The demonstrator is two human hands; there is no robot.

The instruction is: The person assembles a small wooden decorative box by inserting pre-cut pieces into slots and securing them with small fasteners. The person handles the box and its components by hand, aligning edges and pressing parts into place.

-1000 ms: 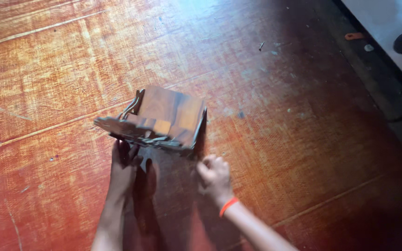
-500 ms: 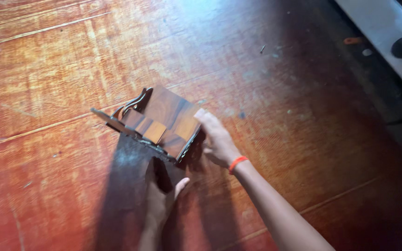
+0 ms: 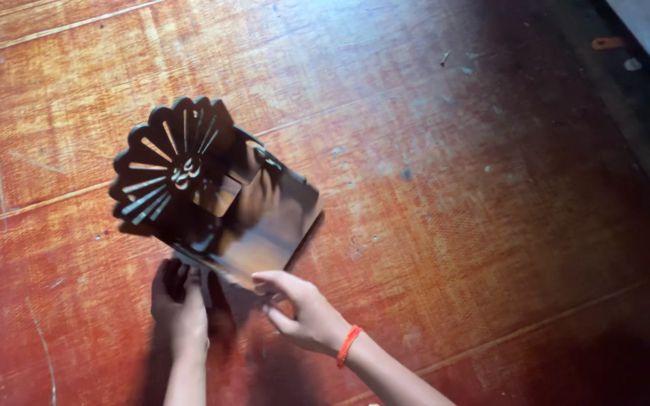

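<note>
I judged the dark fan-backed wooden stand (image 3: 212, 199), on the red-brown wooden floor (image 3: 453, 188), light, stiff but fragile at its slotted scallops, so my left hand (image 3: 180, 308) and right hand (image 3: 302, 312) pinched its solid lower edge.

Both hands bare, forearms unsleeved; thin orange band (image 3: 348, 345) around right wrist.
</note>
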